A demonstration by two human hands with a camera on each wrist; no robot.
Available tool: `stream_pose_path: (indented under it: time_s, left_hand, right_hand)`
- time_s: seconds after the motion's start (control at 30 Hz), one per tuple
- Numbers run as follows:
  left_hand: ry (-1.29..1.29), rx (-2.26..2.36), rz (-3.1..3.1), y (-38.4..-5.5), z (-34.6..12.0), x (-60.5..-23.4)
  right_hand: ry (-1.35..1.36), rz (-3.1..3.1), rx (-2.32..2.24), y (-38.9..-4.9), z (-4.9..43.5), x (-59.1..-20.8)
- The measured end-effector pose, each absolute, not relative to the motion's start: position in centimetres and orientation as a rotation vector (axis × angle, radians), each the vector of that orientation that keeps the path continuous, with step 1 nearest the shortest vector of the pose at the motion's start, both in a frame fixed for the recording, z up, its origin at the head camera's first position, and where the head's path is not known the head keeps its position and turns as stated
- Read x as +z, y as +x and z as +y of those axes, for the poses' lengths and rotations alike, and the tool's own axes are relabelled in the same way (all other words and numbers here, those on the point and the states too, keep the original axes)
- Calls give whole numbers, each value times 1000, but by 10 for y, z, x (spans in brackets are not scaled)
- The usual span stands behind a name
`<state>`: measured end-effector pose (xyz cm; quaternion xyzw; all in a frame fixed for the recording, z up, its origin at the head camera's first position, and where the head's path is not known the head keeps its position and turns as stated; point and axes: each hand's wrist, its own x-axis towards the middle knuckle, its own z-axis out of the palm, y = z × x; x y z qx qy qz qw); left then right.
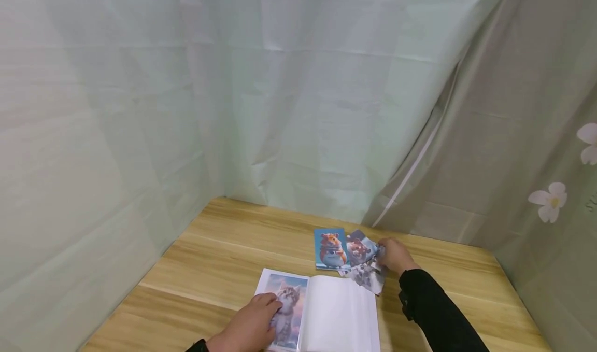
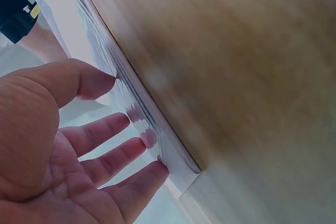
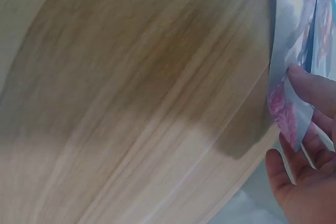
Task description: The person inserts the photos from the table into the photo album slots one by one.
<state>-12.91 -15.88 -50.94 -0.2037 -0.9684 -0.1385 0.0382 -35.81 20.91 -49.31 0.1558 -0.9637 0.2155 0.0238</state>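
Observation:
An open photo album (image 1: 340, 310) lies on the wooden table, its right page blank white. Behind its left page shows a kitten picture (image 1: 290, 292). My left hand (image 1: 249, 321) rests on that page, fingers spread and fingertips touching the surface; the left wrist view shows the same hand (image 2: 79, 129) at the album's layered page edges. Beyond the album, my right hand (image 1: 396, 256) pinches the corner of a picture card (image 3: 286, 111) between thumb and fingers. That corner is bent and carries pink shapes. Overlapping cards lie beneath and beside it, including a greyish one (image 1: 366, 277).
A blue card with a hamster-like animal (image 1: 332, 251) lies left of the overlapping cards. Pale curtains (image 1: 317, 108) hang along the back and left of the wooden table (image 1: 224, 248). On the right, a curtain bears white flowers (image 1: 548, 201).

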Motion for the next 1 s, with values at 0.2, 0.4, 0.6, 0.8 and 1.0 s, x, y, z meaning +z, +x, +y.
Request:
stream_pose_path:
  time_s: [0.2,0.4,0.6,0.8,1.0]
  left_hand:
    - [-621,-453,-2981,-128,-159,-509]
    - [-594,-463,-2999,-129,-157,-507]
    - [-574,-486,-3049,-129,-157,-505]
    - [-589,-533,-3025,-129,-157,-506]
    - [-580,-487,-2967,-129,-150,-507]
  right_hand:
    - [443,-2963,834,-358,223,-497]
    - [383,-2937,934,-354,245,-489]
    - [360,-2968,939,-349,266,-487]
    - [365,-2952,961,-342,276,-482]
    - [405,-2913,1072,-336,281,-467]
